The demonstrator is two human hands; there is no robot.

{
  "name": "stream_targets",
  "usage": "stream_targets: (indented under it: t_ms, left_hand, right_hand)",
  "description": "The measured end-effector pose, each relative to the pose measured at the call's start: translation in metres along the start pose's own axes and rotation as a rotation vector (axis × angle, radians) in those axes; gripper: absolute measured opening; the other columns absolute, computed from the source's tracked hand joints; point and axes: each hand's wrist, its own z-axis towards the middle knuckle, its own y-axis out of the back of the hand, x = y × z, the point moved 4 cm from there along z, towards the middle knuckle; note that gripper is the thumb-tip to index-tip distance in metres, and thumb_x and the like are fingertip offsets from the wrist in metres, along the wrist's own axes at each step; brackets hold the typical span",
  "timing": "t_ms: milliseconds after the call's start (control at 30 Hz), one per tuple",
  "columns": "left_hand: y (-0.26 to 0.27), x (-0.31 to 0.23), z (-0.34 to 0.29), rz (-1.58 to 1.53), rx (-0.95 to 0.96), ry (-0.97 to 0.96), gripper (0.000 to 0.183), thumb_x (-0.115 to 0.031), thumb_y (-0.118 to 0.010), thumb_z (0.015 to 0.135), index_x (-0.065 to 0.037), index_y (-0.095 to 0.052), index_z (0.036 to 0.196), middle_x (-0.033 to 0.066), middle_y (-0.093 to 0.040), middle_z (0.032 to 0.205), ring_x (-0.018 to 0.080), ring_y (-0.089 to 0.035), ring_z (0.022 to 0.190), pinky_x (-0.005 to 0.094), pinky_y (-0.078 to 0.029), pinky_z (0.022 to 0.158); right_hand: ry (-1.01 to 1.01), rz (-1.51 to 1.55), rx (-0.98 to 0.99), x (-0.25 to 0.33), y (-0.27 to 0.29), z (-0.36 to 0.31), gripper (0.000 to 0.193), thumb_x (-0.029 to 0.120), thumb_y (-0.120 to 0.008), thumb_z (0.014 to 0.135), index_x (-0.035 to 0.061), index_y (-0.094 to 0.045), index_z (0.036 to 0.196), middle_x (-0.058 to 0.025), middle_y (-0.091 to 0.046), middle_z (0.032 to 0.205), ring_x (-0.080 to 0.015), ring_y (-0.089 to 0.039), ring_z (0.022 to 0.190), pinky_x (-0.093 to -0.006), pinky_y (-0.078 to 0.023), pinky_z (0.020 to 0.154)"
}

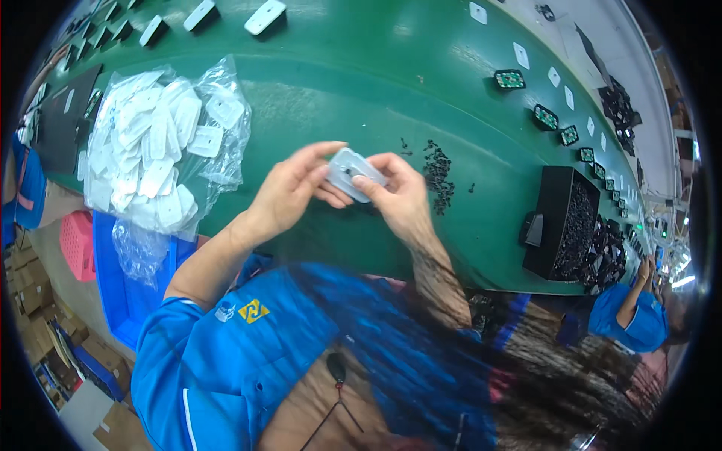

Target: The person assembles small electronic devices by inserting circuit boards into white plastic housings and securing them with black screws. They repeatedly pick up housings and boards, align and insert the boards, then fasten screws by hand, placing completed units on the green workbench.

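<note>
We've got one pale grey plate point(355, 173) in hand, left of the pile of small black parts point(438, 179), which we're using as landmark. Broad face is toward the camera, with a dark spot near its middle; can't tell if that's a hole or a fitted part.

Grip: both hands clamped on the plate. Our left hand point(289, 189) has its left side, fingers wrapping the edge; our right hand point(406, 199) has the thumb pressed on the face, fingers around the right edge.

All over the green table point(338, 90). Well left of the pile: clear plastic bag point(229, 79) with a heap of white plates point(158, 139). Farther out that way, off the table: blue bin point(120, 301), pink basket point(77, 244).

Right of the pile: black box point(543, 218) full of small black pieces point(577, 218), more dark parts point(603, 255) heaped just beside it. Beyond the pile, far right: black housings point(509, 80) with green boards, in a curved row. Past the box, a co-worker point(635, 319) in blue.
</note>
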Motion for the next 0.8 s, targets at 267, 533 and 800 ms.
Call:
stream_targets:
  t_ms: [267,533,800]
  left_hand:
    - [0.08,0.017,0.032,0.373,-0.156,-0.091,0.016,-0.013,-0.04,0.1,-0.001,-0.044,0.109,0.012,-0.061,0.063,0.0171,-0.062,0.054,0.0243,-0.05,0.049]
    - [0.117,0.012,0.04,0.58,-0.223,-0.012,0.018,-0.011,-0.043,0.099,0.002,-0.053,0.106,0.0073,-0.059,0.074,0.0095,-0.056,0.053,0.0197,-0.042,0.046]
    - [0.13,0.007,0.045,0.814,-0.339,0.003,0.021,-0.013,-0.044,0.099,-0.001,-0.056,0.111,0.0078,-0.059,0.088,0.0068,-0.055,0.053,0.0184,-0.04,0.045]
  right_hand:
    - [0.385,-0.066,-0.391,0.019,0.051,-0.03,0.041,0.013,-0.071,0.082,0.0025,-0.052,0.118,-0.0026,-0.057,0.094,-0.0051,-0.05,0.069,-0.0195,-0.042,0.059]
    - [0.485,-0.43,-1.8,-0.03,0.267,-0.257,0.017,0.017,-0.055,0.095,0.0004,-0.056,0.1,-0.0037,-0.057,0.081,-0.0077,-0.052,0.068,-0.021,-0.044,0.061]
    - [-0.878,-0.753,-1.467,-0.275,0.344,-0.321,0.063,0.042,-0.072,0.075,-0.0075,-0.055,0.109,-0.0229,-0.065,0.096,-0.0293,-0.065,0.09,-0.037,-0.05,0.08]
